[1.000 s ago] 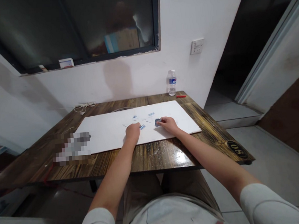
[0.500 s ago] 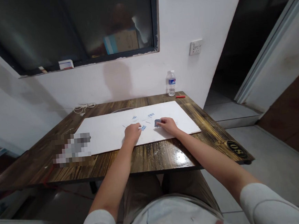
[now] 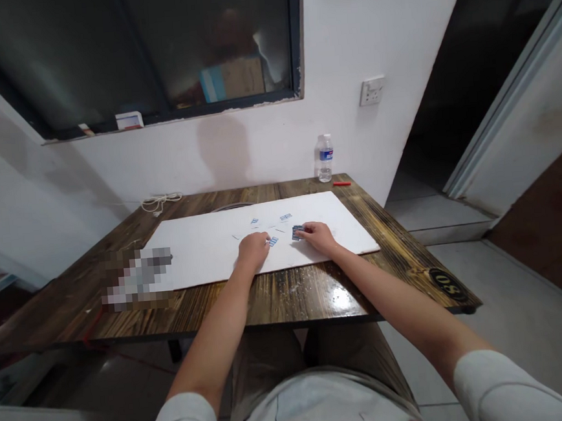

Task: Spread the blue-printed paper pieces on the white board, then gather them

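Note:
My right hand (image 3: 319, 236) pinches a small stack of dark blue patterned pieces (image 3: 297, 232), which look like cards, just over a white board (image 3: 197, 256). My left hand (image 3: 253, 250) is closed, knuckles up, low over the board to the left. Its fingertips are at the edge of a small blue-and-white striped piece (image 3: 274, 241); whether they grip it, or something else, is hidden. Farther back on the board are two similar striped pieces, a wider one (image 3: 286, 216) and a smaller one (image 3: 254, 221). Several thin dark strokes or slivers show between them.
The board rests on a dark wooden table (image 3: 297, 293). Along the back are a white cable (image 3: 161, 202), a water bottle (image 3: 325, 158) and a red pen-like stick (image 3: 342, 183). A blurred-out patch (image 3: 140, 277) covers the board's left end. The wall stands behind the table.
The view has shifted slightly. Both hands stay almost in place, the right still holding the stack and the left still closed beside the striped piece.

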Action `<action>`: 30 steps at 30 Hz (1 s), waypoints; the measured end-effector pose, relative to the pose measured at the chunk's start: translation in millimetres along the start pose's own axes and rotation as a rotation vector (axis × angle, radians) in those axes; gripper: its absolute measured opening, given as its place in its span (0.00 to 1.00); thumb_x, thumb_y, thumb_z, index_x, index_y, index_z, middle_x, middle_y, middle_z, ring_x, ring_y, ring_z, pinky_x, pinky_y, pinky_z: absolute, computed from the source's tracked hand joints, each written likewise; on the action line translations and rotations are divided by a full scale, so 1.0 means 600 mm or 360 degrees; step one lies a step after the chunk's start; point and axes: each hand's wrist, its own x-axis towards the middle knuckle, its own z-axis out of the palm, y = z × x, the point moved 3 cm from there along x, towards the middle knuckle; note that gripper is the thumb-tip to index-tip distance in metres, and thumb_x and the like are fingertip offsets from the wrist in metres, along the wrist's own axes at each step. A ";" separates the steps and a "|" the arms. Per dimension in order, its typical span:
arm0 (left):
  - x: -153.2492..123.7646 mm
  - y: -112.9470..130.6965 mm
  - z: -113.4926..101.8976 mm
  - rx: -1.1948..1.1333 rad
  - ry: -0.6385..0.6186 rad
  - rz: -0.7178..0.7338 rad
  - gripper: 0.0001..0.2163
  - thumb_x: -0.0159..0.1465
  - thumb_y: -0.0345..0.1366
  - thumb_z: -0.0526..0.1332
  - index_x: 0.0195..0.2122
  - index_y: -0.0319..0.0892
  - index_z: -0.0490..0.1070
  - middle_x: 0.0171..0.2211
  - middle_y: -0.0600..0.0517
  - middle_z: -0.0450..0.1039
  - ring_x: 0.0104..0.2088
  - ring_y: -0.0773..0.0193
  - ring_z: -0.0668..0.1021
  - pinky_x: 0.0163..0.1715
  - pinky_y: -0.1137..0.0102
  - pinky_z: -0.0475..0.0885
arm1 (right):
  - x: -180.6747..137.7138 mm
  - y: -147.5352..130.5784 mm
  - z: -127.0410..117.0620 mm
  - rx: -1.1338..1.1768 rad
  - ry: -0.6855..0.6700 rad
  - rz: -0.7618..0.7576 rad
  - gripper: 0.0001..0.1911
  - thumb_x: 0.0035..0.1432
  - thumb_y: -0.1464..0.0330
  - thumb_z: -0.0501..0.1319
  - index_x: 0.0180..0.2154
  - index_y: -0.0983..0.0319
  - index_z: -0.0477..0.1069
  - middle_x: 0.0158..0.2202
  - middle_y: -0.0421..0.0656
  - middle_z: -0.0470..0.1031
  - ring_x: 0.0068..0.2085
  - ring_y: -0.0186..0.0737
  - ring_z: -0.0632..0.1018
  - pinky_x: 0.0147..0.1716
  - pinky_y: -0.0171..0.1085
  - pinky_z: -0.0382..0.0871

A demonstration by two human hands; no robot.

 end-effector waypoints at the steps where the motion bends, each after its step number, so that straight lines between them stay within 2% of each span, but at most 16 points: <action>1: 0.000 0.001 0.000 -0.0014 0.0000 -0.0006 0.09 0.61 0.33 0.59 0.38 0.45 0.78 0.41 0.46 0.79 0.43 0.53 0.77 0.42 0.66 0.68 | 0.000 0.001 0.001 0.0000 0.0002 0.0003 0.22 0.48 0.49 0.62 0.19 0.60 0.65 0.18 0.37 0.64 0.25 0.36 0.64 0.26 0.36 0.54; 5: -0.002 0.009 -0.001 -0.0057 -0.0012 -0.0003 0.08 0.60 0.36 0.60 0.36 0.46 0.78 0.39 0.47 0.79 0.42 0.55 0.76 0.41 0.67 0.68 | 0.001 0.003 0.001 0.0008 0.0010 0.0020 0.21 0.47 0.50 0.62 0.19 0.60 0.66 0.18 0.37 0.65 0.25 0.36 0.65 0.26 0.35 0.55; 11: -0.005 0.022 0.001 -0.0179 -0.0022 0.0136 0.08 0.58 0.36 0.61 0.36 0.46 0.79 0.38 0.48 0.79 0.40 0.55 0.77 0.40 0.66 0.68 | 0.000 0.001 0.000 0.0012 0.0022 0.0000 0.21 0.47 0.50 0.62 0.19 0.60 0.66 0.18 0.37 0.64 0.24 0.36 0.64 0.26 0.36 0.55; 18: -0.005 0.032 0.014 -0.0115 -0.0026 0.0257 0.11 0.60 0.35 0.60 0.43 0.45 0.77 0.45 0.46 0.78 0.48 0.52 0.75 0.47 0.64 0.67 | -0.003 -0.004 -0.002 0.0010 0.0012 -0.0014 0.22 0.47 0.48 0.62 0.19 0.60 0.65 0.17 0.37 0.63 0.24 0.36 0.63 0.26 0.36 0.54; 22: -0.005 0.030 0.020 -0.0095 -0.0092 0.0280 0.13 0.61 0.36 0.60 0.46 0.45 0.76 0.47 0.45 0.77 0.49 0.52 0.74 0.47 0.64 0.67 | -0.003 -0.003 -0.002 -0.0024 0.0007 -0.0002 0.21 0.48 0.49 0.62 0.19 0.60 0.65 0.18 0.37 0.63 0.24 0.36 0.64 0.26 0.36 0.54; 27: -0.003 0.030 0.014 -0.0171 -0.0108 0.0342 0.10 0.60 0.35 0.61 0.42 0.47 0.77 0.42 0.47 0.79 0.46 0.53 0.75 0.47 0.65 0.66 | -0.002 -0.001 -0.001 -0.0034 0.0010 -0.0011 0.22 0.48 0.50 0.62 0.18 0.60 0.65 0.18 0.37 0.64 0.25 0.36 0.65 0.26 0.36 0.54; 30: -0.003 0.036 0.010 -0.0089 -0.0116 0.0422 0.09 0.60 0.34 0.61 0.41 0.46 0.77 0.40 0.48 0.79 0.44 0.54 0.76 0.46 0.65 0.66 | -0.003 -0.002 -0.001 -0.0031 0.0009 -0.0002 0.22 0.48 0.50 0.62 0.19 0.60 0.65 0.18 0.37 0.64 0.24 0.36 0.64 0.26 0.35 0.54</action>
